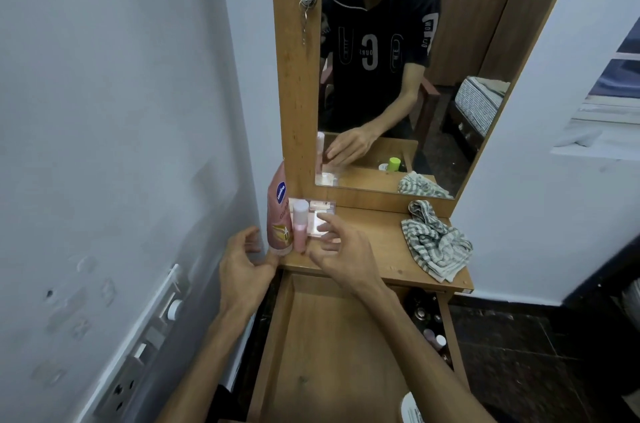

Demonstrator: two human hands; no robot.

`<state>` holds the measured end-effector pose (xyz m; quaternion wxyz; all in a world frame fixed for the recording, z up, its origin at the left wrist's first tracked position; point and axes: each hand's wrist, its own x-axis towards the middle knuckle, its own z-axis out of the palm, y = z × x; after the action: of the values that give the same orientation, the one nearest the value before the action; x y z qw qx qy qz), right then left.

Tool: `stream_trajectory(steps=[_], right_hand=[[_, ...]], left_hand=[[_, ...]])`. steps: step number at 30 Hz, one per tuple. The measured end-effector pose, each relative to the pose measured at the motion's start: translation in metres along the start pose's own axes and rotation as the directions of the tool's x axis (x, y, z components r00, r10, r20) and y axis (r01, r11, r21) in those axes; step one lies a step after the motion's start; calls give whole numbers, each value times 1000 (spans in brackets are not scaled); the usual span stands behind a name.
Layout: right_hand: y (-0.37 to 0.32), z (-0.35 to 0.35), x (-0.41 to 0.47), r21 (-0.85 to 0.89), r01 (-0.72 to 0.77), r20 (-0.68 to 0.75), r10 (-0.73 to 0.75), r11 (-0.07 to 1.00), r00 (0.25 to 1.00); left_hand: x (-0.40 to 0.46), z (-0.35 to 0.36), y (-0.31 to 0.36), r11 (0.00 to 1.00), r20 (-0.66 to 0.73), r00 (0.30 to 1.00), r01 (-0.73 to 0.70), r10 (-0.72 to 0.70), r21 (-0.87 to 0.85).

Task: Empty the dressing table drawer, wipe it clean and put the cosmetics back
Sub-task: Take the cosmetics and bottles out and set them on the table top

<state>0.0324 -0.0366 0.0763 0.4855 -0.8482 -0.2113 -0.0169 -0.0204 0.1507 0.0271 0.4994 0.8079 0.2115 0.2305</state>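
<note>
Both hands up at the cosmetics on the dresser top, drawer pulled out below.

Head view: I've got my right hand [341, 249] spread open, fingers curled loose, holding nothing, hovering just right of the small pink bottle [300, 226] and over the clear case [320, 216]. Bottle stands upright, long axis vertical, just left of my fingertips; right hand looks nearest. Pink tube [280, 215] stands touching the bottle's far side. Left hand [244, 263] is open too, empty, fingertips at the tube's base, can't tell if touching. Drawer [332, 336] under my wrists looks mostly bare. Striped cloth [434, 242] lies well off to the right.
</note>
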Motion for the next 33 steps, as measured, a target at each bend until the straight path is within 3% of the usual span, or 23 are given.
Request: stream_trajectory(steps=[3, 5, 8, 11, 15, 18, 21, 27, 33], right_hand=[[9, -25, -22, -166, -48, -60, 39, 985, 997], [14, -45, -37, -240, -107, 9, 112, 965, 994], [15, -75, -61, -356, -105, 186, 180, 928, 966], [19, -97, -85, -492, -97, 247, 246, 865, 937], [28, -115, -114, -619, -110, 218, 305, 778, 927], [35, -129, -135, -654, -137, 143, 300, 744, 943], [38, -139, -147, -675, -156, 93, 293, 721, 952], [41, -129, -157, -726, -82, 227, 351, 682, 908], [55, -116, -162, -773, -44, 207, 317, 633, 925]], left_hand=[[-32, -2, 8, 997, -138, 988, -75, 73, -11], [-53, 2, 10, 992, -120, 985, -128, 126, -6], [-86, 17, 14, 976, 95, 972, -218, 216, 13], [-121, 38, 28, 953, 389, 882, -301, 267, 26], [-149, 69, 34, 943, 632, 755, -314, 176, 113], [-159, 83, 38, 941, 717, 684, -317, 138, 121], [-166, 91, 47, 940, 742, 654, -327, 150, 98], [-178, 104, 58, 932, 762, 634, -341, 133, 121], [-187, 104, 56, 871, 781, 614, -317, -112, 374]])
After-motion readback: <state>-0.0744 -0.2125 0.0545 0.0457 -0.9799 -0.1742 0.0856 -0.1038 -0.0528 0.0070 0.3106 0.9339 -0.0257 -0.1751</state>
